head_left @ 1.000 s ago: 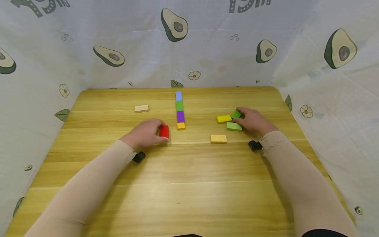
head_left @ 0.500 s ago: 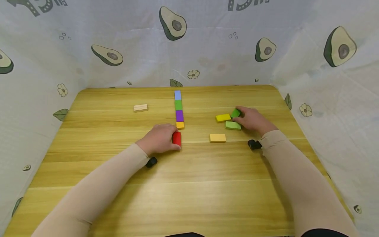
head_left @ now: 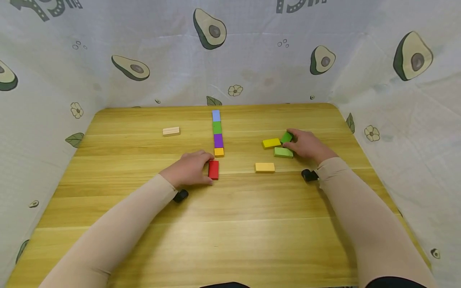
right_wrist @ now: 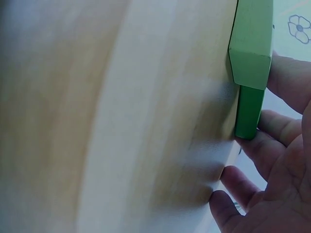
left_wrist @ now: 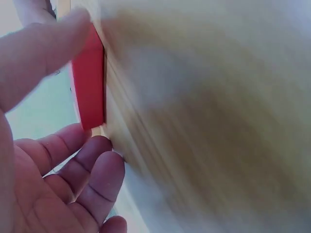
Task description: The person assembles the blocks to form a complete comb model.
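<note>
A red block [head_left: 213,170] lies flat on the table near its middle, in front of a line of blocks. My left hand [head_left: 191,169] is beside it, thumb and fingertips spread around its two ends. In the left wrist view the thumb overlaps the top of the red block [left_wrist: 90,77], and a fingertip is right at its lower end. My right hand [head_left: 307,145] pinches a dark green block [head_left: 286,137] between thumb and fingers on the right side. Close by lie a yellow block [head_left: 271,143] and a light green block [head_left: 283,153].
The line running back from the red block has an orange block [head_left: 219,152], a purple block [head_left: 218,141], a green block [head_left: 217,127] and a light blue block [head_left: 216,115]. A pale yellow block [head_left: 264,168] lies right of centre, a plain wood block [head_left: 171,131] at back left.
My left hand moved right and toward the body with the red block, bringing it in front of the line, then its fingers loosened and drew back slightly left. The right hand stayed in place.
</note>
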Demonstrator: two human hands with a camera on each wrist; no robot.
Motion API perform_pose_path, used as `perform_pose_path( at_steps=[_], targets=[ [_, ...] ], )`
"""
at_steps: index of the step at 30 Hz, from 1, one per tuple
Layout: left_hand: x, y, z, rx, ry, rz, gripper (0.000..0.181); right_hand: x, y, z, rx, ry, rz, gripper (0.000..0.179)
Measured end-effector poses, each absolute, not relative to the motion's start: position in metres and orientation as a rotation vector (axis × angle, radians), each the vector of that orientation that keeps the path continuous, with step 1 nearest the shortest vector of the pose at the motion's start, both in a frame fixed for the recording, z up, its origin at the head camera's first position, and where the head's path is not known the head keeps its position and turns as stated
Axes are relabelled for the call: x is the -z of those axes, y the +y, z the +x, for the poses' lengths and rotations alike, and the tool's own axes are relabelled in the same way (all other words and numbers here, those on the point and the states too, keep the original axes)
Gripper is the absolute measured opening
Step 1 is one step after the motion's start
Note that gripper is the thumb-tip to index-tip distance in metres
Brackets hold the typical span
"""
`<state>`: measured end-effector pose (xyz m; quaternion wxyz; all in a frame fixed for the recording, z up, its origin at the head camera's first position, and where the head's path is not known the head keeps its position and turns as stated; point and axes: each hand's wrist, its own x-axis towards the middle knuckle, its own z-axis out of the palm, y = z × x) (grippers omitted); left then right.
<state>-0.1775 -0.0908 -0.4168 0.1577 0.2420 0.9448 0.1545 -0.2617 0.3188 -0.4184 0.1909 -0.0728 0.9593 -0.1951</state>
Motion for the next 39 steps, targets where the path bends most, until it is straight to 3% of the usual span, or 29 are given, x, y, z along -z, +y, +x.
perform_pose_path(
  at_steps=[6,39],
  targets=[
    [0.417,-0.095,-0.182,-0.484,2.691,0.665,0.068,0.419,0.319,-0.262,0.553,2.690,-0.197,0.077],
    [0.424,-0.095,-0.191,-0.581,2.684,0.556,0.067,0.417,0.315,-0.259,0.564,2.696,-0.191,0.077]
  ],
)
